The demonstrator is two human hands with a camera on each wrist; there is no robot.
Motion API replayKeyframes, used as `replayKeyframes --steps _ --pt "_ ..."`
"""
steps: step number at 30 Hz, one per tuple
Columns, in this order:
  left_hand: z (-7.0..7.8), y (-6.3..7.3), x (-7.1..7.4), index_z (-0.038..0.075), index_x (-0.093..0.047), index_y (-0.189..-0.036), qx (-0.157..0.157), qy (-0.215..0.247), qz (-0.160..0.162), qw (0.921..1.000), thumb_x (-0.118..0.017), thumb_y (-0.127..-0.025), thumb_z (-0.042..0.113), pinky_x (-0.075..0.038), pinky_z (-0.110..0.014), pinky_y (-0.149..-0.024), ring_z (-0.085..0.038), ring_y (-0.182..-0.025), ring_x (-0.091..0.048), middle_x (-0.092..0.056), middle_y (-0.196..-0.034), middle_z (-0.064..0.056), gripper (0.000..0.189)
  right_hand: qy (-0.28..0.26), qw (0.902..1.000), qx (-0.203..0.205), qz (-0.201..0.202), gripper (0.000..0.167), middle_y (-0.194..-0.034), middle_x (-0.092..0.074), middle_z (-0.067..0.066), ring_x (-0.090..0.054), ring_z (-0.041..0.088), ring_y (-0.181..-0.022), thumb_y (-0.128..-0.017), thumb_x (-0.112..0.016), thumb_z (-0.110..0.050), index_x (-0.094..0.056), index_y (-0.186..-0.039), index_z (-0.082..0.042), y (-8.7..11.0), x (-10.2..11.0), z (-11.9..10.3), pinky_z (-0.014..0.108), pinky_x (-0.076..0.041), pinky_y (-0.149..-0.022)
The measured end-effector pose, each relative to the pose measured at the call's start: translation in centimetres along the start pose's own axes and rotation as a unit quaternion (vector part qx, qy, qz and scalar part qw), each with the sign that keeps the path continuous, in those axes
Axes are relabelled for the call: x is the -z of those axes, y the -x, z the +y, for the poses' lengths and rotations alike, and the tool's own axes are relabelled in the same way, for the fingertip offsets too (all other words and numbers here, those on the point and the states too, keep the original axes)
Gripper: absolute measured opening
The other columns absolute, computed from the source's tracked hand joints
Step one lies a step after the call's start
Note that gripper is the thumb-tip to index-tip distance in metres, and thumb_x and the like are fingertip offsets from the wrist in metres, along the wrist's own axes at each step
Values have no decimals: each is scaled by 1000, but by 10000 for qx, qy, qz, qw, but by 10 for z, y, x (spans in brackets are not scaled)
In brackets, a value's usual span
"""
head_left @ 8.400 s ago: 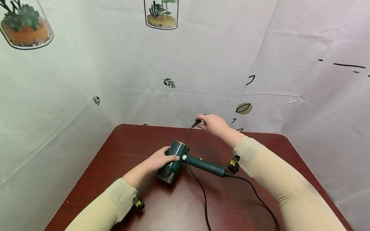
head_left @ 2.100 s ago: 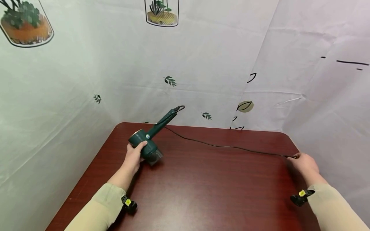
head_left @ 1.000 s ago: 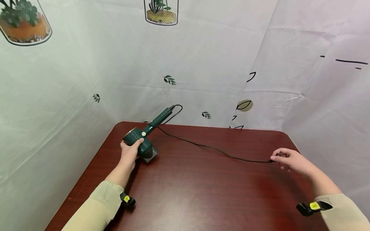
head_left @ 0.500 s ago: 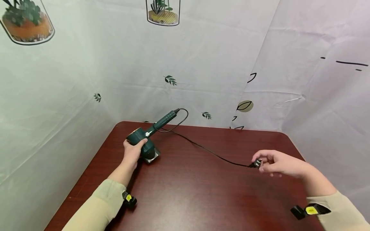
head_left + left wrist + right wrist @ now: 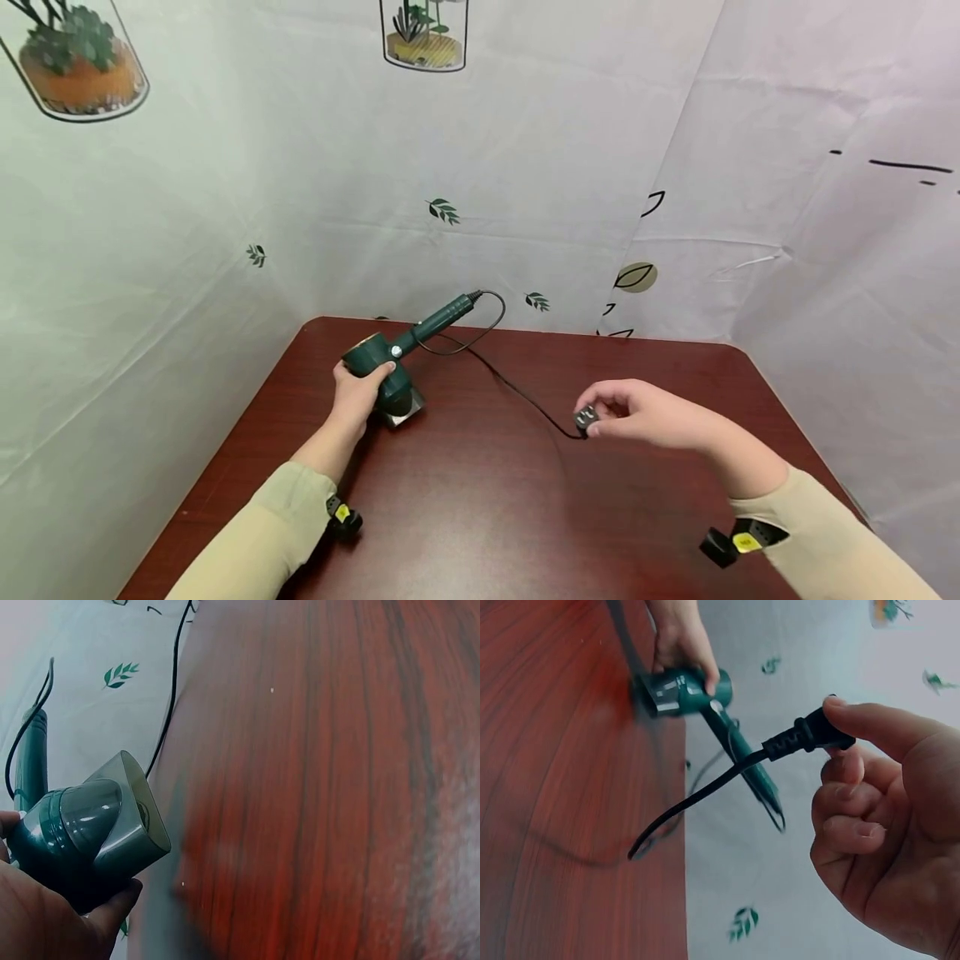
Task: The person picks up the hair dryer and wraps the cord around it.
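My left hand (image 5: 357, 395) grips a dark green hair dryer (image 5: 393, 375) by its barrel at the table's back left. Its handle slants up to the right, and a clear flat nozzle (image 5: 135, 817) points toward the table in the left wrist view. From the handle's end the black cord (image 5: 517, 389) bends back in a loop, crosses the handle near the barrel, then runs to the right. Thumb and fingers of my right hand (image 5: 648, 414) pinch the black plug (image 5: 826, 727) above the table, with its prongs showing in the head view.
A dark red wooden table (image 5: 480, 517) lies under both hands. White cloth (image 5: 525, 167) with printed plants hangs behind it and along both sides. Small cameras are strapped to both wrists.
My right hand has come from the table's right edge leftward with the plug, so the cord's stretch is shorter. Earlier it held the plug near the dryer. The left hand keeps hold of the hair dryer.
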State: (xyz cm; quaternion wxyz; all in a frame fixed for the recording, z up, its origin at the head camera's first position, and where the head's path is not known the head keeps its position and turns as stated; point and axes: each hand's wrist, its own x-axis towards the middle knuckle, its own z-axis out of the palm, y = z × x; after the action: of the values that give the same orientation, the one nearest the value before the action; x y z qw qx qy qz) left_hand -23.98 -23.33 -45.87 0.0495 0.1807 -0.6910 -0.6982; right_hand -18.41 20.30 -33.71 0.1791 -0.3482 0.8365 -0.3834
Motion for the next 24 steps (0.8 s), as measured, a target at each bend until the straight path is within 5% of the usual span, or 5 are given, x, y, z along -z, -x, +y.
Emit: replayKeyframes --steps 10,17,24 --pt "1 4 -6 13 5 -156 -16 -183 -165 9997 -74 -87 39 -42 -52 -102 -39 -130 -44 -27 -151 -26 107 432 9989 55 187 18 -90 -65 -2 -60 18 -80 -92 -72 -27 -69 -110 -24 -44 -18 -14 29 -50 -72" --pt "-2 7 -15 8 -1 -155 -216 -459 -201 9985 -75 -87 36 -37 -51 -108 -39 -132 -42 -28 -150 -26 105 -223 9994 -249 -73 24 -84 -67 10 -61 32 -71 -90 -74 -22 -68 -112 -19 -66 -30 -24 39 -51 -63" --pt "0 16 -20 7 -1 -155 -295 -834 -338 9955 -74 -86 36 -37 -53 -107 -40 -130 -44 -30 -149 -27 105 -537 9981 -96 -301 22 -89 -72 10 -67 23 -74 -92 -72 -18 -67 -112 -15 -89 -43 -36 50 -55 -77"
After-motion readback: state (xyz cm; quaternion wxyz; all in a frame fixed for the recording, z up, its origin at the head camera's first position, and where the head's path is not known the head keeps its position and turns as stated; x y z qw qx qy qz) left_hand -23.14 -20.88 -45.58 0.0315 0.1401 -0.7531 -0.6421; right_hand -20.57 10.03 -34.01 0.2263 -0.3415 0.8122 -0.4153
